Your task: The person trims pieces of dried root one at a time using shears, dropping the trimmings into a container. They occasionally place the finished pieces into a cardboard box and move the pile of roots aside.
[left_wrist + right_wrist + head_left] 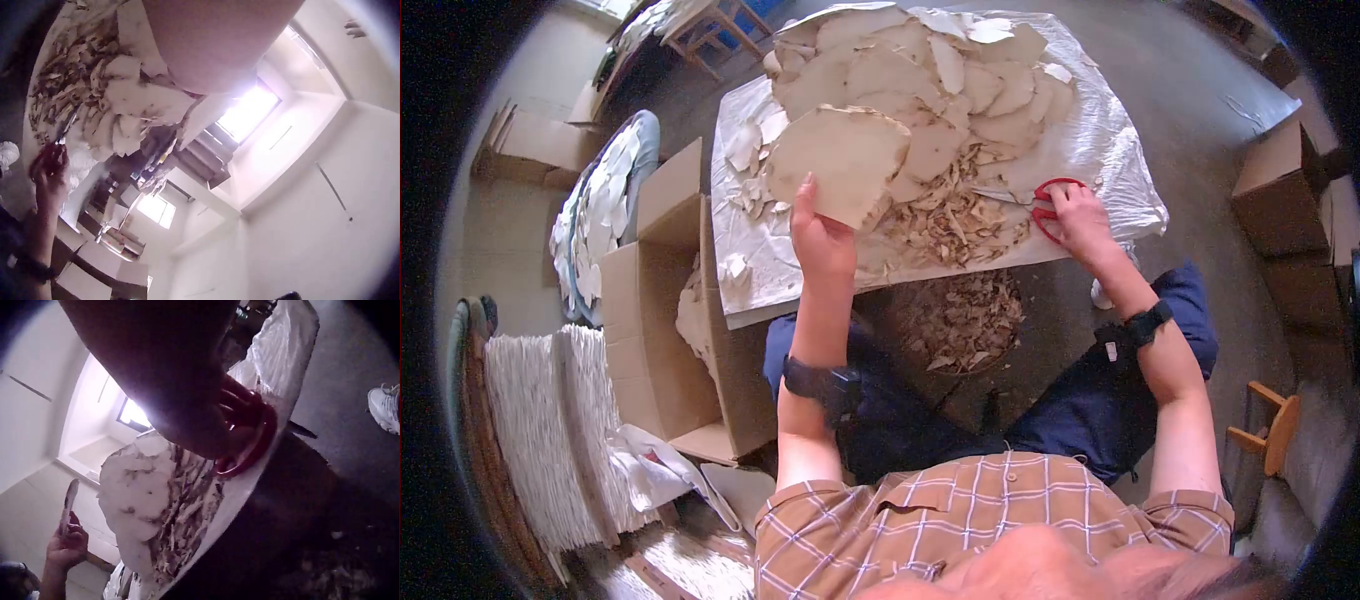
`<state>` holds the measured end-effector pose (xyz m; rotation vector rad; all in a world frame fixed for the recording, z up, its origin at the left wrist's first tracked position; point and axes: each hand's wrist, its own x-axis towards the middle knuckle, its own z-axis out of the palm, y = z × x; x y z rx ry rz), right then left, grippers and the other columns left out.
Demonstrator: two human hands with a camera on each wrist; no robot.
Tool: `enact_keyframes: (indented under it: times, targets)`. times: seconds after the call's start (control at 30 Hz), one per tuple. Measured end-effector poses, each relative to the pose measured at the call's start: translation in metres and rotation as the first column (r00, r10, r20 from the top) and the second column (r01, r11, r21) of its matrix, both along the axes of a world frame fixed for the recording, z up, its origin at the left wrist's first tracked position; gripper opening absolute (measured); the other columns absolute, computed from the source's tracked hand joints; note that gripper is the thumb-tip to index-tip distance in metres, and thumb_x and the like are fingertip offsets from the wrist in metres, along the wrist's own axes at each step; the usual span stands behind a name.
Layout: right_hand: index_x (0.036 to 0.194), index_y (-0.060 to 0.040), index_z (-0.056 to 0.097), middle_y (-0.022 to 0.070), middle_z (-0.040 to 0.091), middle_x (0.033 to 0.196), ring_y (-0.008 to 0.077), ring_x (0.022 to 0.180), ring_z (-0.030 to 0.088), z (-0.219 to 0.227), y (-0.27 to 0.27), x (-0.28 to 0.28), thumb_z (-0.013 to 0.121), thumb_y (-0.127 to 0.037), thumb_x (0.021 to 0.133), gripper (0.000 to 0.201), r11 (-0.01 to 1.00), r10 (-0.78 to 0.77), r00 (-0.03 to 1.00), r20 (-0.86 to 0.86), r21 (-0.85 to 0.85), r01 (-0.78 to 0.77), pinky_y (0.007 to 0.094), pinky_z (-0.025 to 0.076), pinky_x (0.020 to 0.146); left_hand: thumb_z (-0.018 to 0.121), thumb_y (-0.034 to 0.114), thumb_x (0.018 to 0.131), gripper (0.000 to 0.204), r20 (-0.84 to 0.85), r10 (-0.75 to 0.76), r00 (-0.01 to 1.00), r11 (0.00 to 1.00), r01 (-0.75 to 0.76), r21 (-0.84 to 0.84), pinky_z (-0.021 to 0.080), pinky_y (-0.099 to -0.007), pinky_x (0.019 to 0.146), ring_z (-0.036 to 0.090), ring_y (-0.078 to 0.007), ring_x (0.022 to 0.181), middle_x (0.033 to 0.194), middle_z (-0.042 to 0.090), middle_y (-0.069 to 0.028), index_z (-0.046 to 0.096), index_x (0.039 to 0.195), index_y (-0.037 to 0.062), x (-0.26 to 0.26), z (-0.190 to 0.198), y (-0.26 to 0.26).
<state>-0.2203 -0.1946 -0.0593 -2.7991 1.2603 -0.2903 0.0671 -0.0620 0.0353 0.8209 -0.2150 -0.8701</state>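
In the head view the left hand (824, 238) grips the lower edge of a large, flat, pale sheet (835, 160) with a rough brown rim, thumb on its upper face. Red-handled scissors (1046, 210) are in the right hand (1082, 222), fingers in the handle loops, blades pointing left over a heap of brown-edged trimmings (960, 225). Behind lies a pile of similar overlapping sheets (880, 75). The right wrist view shows the red handles (265, 434) around the fingers of the right hand (206, 425), and the left hand (67, 550) holding the sheet (69, 503) edge-on.
White plastic sheeting (1115, 165) covers the table. More trimmings (960, 320) lie on the floor between the legs. An upright open cardboard box (670, 330) stands left, near stacked pale sheets (550, 430). To the right are cardboard boxes (1280, 195) and a small wooden stool (1278, 435).
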Motion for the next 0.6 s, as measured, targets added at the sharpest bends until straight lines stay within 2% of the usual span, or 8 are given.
enact_keyframes:
  times: [0.1, 0.17, 0.3, 0.37, 0.43, 0.5, 0.53, 0.6]
  targets:
    - [0.103, -0.0066, 0.052, 0.0143, 0.054, 0.096, 0.0307, 0.092, 0.052, 0.004, 0.002, 0.002, 0.068, -0.022, 0.069, 0.041, 0.995, 0.1, 0.975, 0.201, -0.019, -0.098, 0.0387, 0.044, 0.077, 0.053, 0.015, 0.084, 0.027, 0.044, 0.024, 0.999, 1.0, -0.024, 0.016, 0.048, -0.0317, 0.08, 0.058, -0.0186, 0.092, 0.102, 0.058, -0.0074, 0.05, 0.107, 0.0019, 0.014, -0.009, 0.001]
    - [0.102, -0.0064, 0.053, 0.0144, 0.055, 0.09, 0.0306, 0.085, 0.054, 0.019, 0.005, -0.002, 0.068, -0.017, 0.068, 0.039, 0.994, 0.11, 0.978, 0.178, -0.034, -0.106, 0.0376, 0.046, 0.072, 0.054, 0.014, 0.083, 0.026, 0.064, 0.06, 0.996, 0.998, -0.061, 0.02, 0.049, -0.0312, 0.079, 0.059, -0.0181, 0.089, 0.101, 0.058, -0.0073, 0.051, 0.106, 0.0016, 0.022, -0.011, 0.001]
    - [0.104, -0.0054, 0.052, 0.0159, 0.055, 0.079, 0.0312, 0.071, 0.056, 0.021, 0.005, -0.008, 0.063, -0.01, 0.069, 0.037, 0.98, 0.128, 0.989, 0.072, 0.143, -0.137, 0.037, 0.048, 0.064, 0.058, 0.013, 0.082, 0.029, 0.142, 0.07, 0.987, 0.996, -0.078, 0.049, 0.049, -0.0312, 0.078, 0.058, -0.0175, 0.089, 0.1, 0.058, -0.0079, 0.051, 0.107, -0.0011, 0.035, -0.008, 0.002]
    - [0.106, -0.0045, 0.051, 0.0172, 0.054, 0.08, 0.0289, 0.072, 0.057, 0.014, 0.008, -0.01, 0.062, -0.009, 0.07, 0.037, 0.901, 0.317, 0.851, 0.418, 0.148, -0.409, 0.0356, 0.046, 0.063, 0.059, 0.013, 0.082, 0.03, 0.135, 0.069, 0.988, 0.994, -0.08, 0.077, 0.049, -0.0316, 0.077, 0.058, -0.0177, 0.089, 0.099, 0.058, -0.008, 0.05, 0.107, -0.0022, 0.036, -0.002, 0.001]
    - [0.107, -0.0039, 0.05, 0.013, 0.057, 0.084, 0.0302, 0.077, 0.057, 0.038, 0.031, 0.002, 0.062, -0.013, 0.073, 0.037, 0.865, 0.265, 0.806, 0.53, 0.239, -0.441, 0.0316, 0.047, 0.069, 0.059, 0.015, 0.082, 0.031, 0.179, -0.021, 0.984, 0.99, -0.004, 0.142, 0.049, -0.0322, 0.077, 0.058, -0.0182, 0.089, 0.096, 0.059, -0.0078, 0.05, 0.106, -0.0026, 0.034, 0.003, 0.0]
    - [0.11, -0.0031, 0.049, 0.0063, 0.053, 0.078, 0.019, 0.074, 0.053, 0.055, 0.046, 0.009, 0.063, -0.018, 0.077, 0.038, 0.627, 0.166, 0.748, 0.643, 0.516, -0.583, 0.0286, 0.044, 0.07, 0.059, 0.016, 0.082, 0.031, 0.166, -0.035, 0.986, 0.98, 0.001, 0.199, 0.049, -0.032, 0.075, 0.058, -0.0181, 0.088, 0.095, 0.059, -0.0077, 0.051, 0.106, -0.0018, 0.036, -0.006, -0.006]
    - [0.11, -0.0031, 0.049, 0.0063, 0.053, 0.078, 0.019, 0.074, 0.053, 0.064, 0.051, 0.013, 0.063, -0.018, 0.077, 0.038, 0.623, 0.165, 0.75, 0.641, 0.522, -0.583, 0.0286, 0.044, 0.07, 0.059, 0.018, 0.083, 0.03, 0.156, -0.055, 0.986, 0.967, 0.014, 0.255, 0.049, -0.0318, 0.074, 0.059, -0.018, 0.086, 0.094, 0.059, -0.0076, 0.051, 0.105, -0.0009, 0.035, -0.007, -0.007]
    - [0.109, -0.0033, 0.05, 0.0009, 0.048, 0.075, 0.0112, 0.074, 0.046, 0.076, 0.058, 0.018, 0.063, -0.024, 0.079, 0.039, 0.277, 0.045, 0.785, 0.618, 0.748, -0.604, 0.0256, 0.041, 0.068, 0.058, 0.019, 0.083, 0.03, 0.178, -0.179, 0.968, 0.961, 0.133, 0.24, 0.05, -0.031, 0.073, 0.059, -0.0172, 0.084, 0.094, 0.059, -0.0077, 0.051, 0.106, -0.0003, 0.028, -0.005, -0.006]
